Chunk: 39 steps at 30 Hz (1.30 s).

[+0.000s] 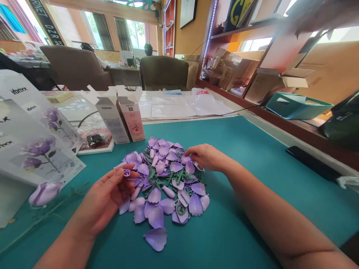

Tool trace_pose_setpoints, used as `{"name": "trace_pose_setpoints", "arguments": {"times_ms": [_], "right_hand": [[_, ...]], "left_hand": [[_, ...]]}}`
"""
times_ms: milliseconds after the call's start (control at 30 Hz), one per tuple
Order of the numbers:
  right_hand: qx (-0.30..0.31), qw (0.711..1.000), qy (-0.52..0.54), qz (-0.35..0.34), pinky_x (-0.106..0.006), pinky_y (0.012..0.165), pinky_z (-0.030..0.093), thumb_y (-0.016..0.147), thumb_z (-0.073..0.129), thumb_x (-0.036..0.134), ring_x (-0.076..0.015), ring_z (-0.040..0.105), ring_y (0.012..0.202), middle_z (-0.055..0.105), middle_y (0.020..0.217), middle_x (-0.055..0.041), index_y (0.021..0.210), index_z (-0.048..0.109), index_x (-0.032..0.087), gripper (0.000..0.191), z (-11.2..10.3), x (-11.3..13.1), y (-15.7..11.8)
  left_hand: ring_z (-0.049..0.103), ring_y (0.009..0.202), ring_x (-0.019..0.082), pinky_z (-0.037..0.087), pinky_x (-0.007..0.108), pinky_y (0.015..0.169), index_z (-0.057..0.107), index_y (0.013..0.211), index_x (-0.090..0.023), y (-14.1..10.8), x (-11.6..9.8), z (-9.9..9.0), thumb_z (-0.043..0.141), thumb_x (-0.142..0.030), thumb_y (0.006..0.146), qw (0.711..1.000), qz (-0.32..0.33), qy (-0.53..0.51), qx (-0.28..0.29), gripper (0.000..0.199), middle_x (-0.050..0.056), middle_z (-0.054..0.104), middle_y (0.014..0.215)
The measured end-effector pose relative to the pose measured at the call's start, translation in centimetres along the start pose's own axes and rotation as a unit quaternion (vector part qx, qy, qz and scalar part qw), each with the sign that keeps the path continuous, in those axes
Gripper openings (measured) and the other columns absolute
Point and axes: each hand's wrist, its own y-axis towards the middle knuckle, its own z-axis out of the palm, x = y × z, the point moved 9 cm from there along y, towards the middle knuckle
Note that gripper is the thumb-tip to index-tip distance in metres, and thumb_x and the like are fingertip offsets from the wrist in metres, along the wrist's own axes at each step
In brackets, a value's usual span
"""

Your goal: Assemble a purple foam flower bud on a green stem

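A pile of purple plastic petals, mixed with green plastic stem pieces, lies in front of me. At its left edge, my left hand is closed, palm up, with a small purple ring-shaped piece pinched at its fingertips. My right hand reaches over the pile's right side, its bent fingers apart and touching the petals. Its thumb is mostly hidden. Toward me lies a single petal, and an oval pink piece with a green part in it sits near the pile's front.
Left stand printed flower boxes and an assembled purple flower on a green stem. Two opened cartons and a white tray sit behind the pile. A black bar-shaped object lies right on the green mat. People sit farther back.
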Motion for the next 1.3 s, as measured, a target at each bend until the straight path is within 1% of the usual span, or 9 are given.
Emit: {"name": "trace_pose_setpoints", "arguments": {"times_ms": [133, 233, 333, 400, 567, 667, 900, 1067, 1300], "right_hand": [[0.014, 0.999, -0.003, -0.044, -0.027, 0.078, 0.045, 0.09, 0.046, 0.014, -0.0201, 0.066, 0.099, 0.072, 0.113, -0.0032, 0.112, 0.071, 0.024, 0.034, 1.1, 1.1, 0.2], [0.041, 0.997, 0.008, -0.068, -0.024, 0.076, 0.046, 0.089, 0.049, 0.014, -0.0182, 0.066, 0.096, 0.073, 0.109, -0.0018, 0.108, 0.072, 0.025, 0.031, 1.8, 1.7, 0.2], [-0.002, 1.0, 0.001, -0.013, -0.023, 0.077, 0.045, 0.091, 0.045, 0.014, -0.0157, 0.066, 0.096, 0.073, 0.108, 0.0004, 0.109, 0.07, 0.026, 0.033, 0.9, 0.1, 0.7], [-0.031, 0.999, -0.02, 0.033, -0.024, 0.076, 0.044, 0.09, 0.045, 0.015, -0.0175, 0.065, 0.098, 0.073, 0.109, -0.0013, 0.109, 0.07, 0.025, 0.033, 0.4, -1.5, 1.0], [-0.011, 0.997, -0.041, 0.068, -0.026, 0.063, 0.04, 0.083, 0.058, 0.023, -0.0212, 0.066, 0.09, 0.075, 0.097, -0.0038, 0.094, 0.073, 0.023, 0.019, 1.3, -3.5, 1.6], [0.007, 0.996, -0.042, 0.073, -0.025, 0.058, 0.038, 0.078, 0.062, 0.026, -0.0206, 0.067, 0.087, 0.076, 0.093, -0.0029, 0.09, 0.073, 0.024, 0.017, 1.9, -3.5, 1.7], [0.02, 0.997, -0.034, 0.07, -0.025, 0.058, 0.037, 0.078, 0.062, 0.028, -0.0199, 0.066, 0.088, 0.075, 0.097, -0.0032, 0.095, 0.071, 0.023, 0.02, 2.2, -2.7, 1.6], [0.022, 0.998, -0.02, 0.064, -0.024, 0.058, 0.036, 0.076, 0.063, 0.022, -0.018, 0.064, 0.082, 0.073, 0.091, -0.0033, 0.091, 0.07, 0.021, 0.017, 2.6, -2.5, 1.7], [-0.015, 0.999, 0.02, 0.045, -0.021, 0.057, 0.033, 0.075, 0.062, 0.016, -0.0135, 0.058, 0.073, 0.069, 0.084, -0.0004, 0.086, 0.064, 0.02, 0.012, 2.2, -2.2, 1.5]], "left_hand": [[0.06, 0.058, 0.014, 0.057, 0.025, 0.049, 0.076, 0.09, -0.016, 0.0, 0.0, 0.0, 0.087, -0.027, 0.056, 1.0, 0.002, -0.004, -0.002, 0.038, 0.005, 0.073, 0.076], [0.06, 0.057, 0.014, 0.056, 0.024, 0.048, 0.076, 0.09, -0.016, 0.1, 0.1, 0.0, 0.087, -0.028, 0.056, 1.0, 0.0, -0.002, -0.001, 0.038, 0.005, 0.073, 0.075], [0.06, 0.057, 0.013, 0.055, 0.023, 0.048, 0.075, 0.091, -0.017, 0.1, 0.0, 0.0, 0.086, -0.027, 0.058, 1.0, 0.002, -0.002, 0.0, 0.036, 0.005, 0.073, 0.076], [0.06, 0.056, 0.013, 0.055, 0.023, 0.048, 0.075, 0.091, -0.017, 0.1, 0.0, 0.0, 0.084, -0.027, 0.061, 1.0, 0.0, -0.002, -0.001, 0.032, 0.005, 0.073, 0.075], [0.06, 0.057, 0.013, 0.055, 0.023, 0.049, 0.074, 0.092, -0.018, -0.1, 0.4, 0.0, 0.078, -0.025, 0.069, 1.0, -0.011, 0.0, -0.006, 0.024, 0.005, 0.072, 0.075], [0.06, 0.058, 0.014, 0.055, 0.023, 0.051, 0.074, 0.093, -0.017, -0.1, 0.5, 0.0, 0.079, -0.026, 0.068, 1.0, -0.011, -0.001, 0.001, 0.027, 0.005, 0.073, 0.077], [0.059, 0.059, 0.013, 0.055, 0.023, 0.051, 0.074, 0.095, -0.016, -0.1, 0.5, 0.4, 0.08, -0.026, 0.069, 1.0, -0.006, -0.001, 0.02, 0.028, 0.005, 0.072, 0.078], [0.061, 0.06, 0.012, 0.054, 0.021, 0.054, 0.075, 0.095, -0.016, -0.3, 1.1, 1.0, 0.081, -0.027, 0.069, 0.999, -0.02, -0.001, 0.042, 0.03, 0.005, 0.073, 0.078], [0.062, 0.061, 0.012, 0.054, 0.022, 0.056, 0.074, 0.097, -0.015, -0.9, 1.6, 2.1, 0.08, -0.027, 0.07, 0.996, -0.029, 0.01, 0.081, 0.031, 0.006, 0.074, 0.081]]}}
